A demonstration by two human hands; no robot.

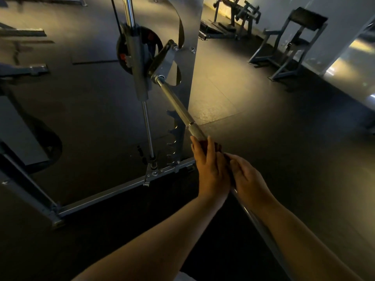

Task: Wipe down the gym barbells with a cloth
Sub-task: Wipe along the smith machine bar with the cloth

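Barbell (174, 101), racked, slanting toward me. Step in hand: wiping the shaft. My left hand (211, 171) grips the red cloth (204, 143) round the bar. My right hand (247, 179) rests on the bar just behind, grip unclear in the dark. Next, likely: slide the cloth upward with firm, even pressure.

There is one barbell (176, 106), and one red cloth (205, 144) shows on it. Two hands are in view, one left hand (211, 171) and one right hand (248, 179), with two bare forearms behind them. One black weight plate (142, 50) hangs on the one grey rack frame (125, 188), which carries one chrome guide rod (148, 126). Across the floor stand two more gym machines: one padded stand (294, 43) and one low bench machine (233, 19).
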